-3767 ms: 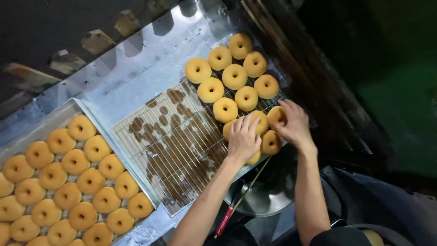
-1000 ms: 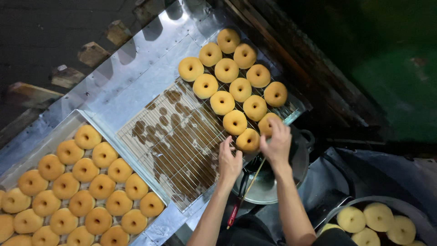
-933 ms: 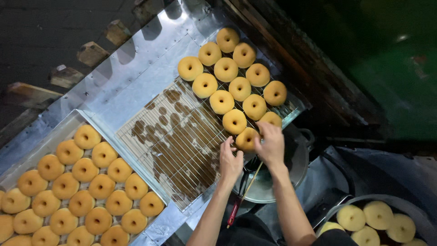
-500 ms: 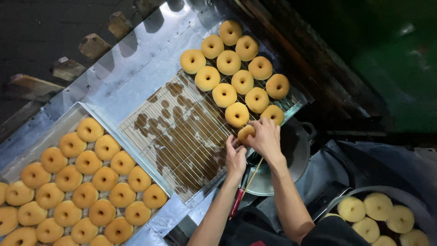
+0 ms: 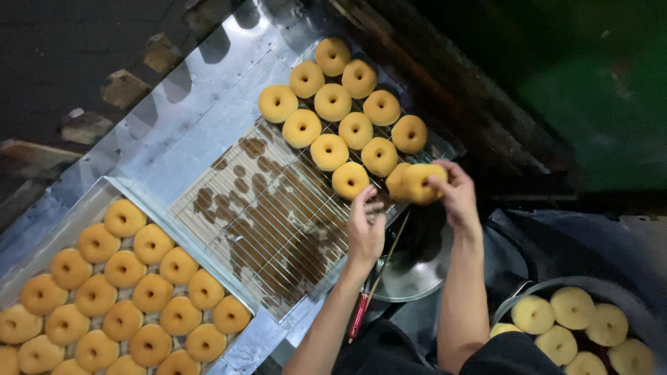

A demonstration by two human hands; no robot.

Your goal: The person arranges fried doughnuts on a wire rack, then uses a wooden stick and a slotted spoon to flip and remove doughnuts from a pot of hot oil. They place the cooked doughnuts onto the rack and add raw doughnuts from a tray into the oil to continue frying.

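Nearest, at lower right, a dark bowl holds pale raw dough rings, and a metal pan with a red-handled stick lies at the desk edge; the left hand hovers over the wire rack with its grip apart and empty. The right hand has its grip clamped on a golden doughnut at the rack's near right edge, just beside the fried doughnuts lined up farther back; at left a tray carries more doughnuts.
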